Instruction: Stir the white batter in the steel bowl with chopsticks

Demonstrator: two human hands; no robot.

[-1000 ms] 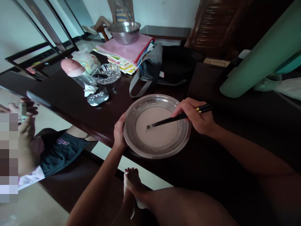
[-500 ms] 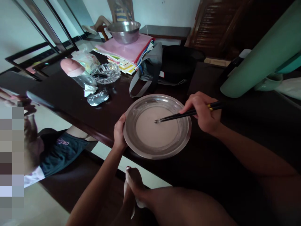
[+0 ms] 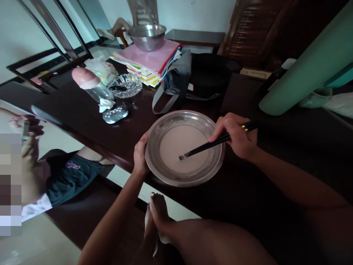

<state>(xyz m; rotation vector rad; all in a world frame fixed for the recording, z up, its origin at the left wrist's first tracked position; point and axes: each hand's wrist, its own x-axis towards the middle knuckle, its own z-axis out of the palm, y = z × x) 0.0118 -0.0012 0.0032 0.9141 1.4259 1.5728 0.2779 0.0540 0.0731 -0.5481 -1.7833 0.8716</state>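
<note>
Right hand (image 3: 237,138) closed in a pen-like grip, thumb and fingers pinched tight on black chopsticks (image 3: 204,147); left hand (image 3: 140,154) curled against the outer left side of a steel bowl (image 3: 153,149), part of it hidden behind the rim. Writing: pink letters on the dark garment (image 3: 60,184) of another person, far left of the grip, read "ORI", rest unclear; small tag (image 3: 190,87) on the grey bag (image 3: 178,73), print too small to read. Chopsticks sit low and slanted over the bowl, long axis from lower left to upper right; pale-coated tips point left and toward the wearer, at the pale liquid (image 3: 182,138), gold-banded ends come out behind the right hand. Sticks lie almost together, tips at or in the liquid, can't tell depth. Bowl is left of the right-hand grip, upright on the dark table (image 3: 118,140). Bag is beyond the grip and left; past it a stack of folders (image 3: 154,59) carries a second bowl (image 3: 149,42). Controller (image 3: 115,114) and glass dish (image 3: 132,86) further left; green cylinder (image 3: 300,73) beyond the grip, right, leaning.
</note>
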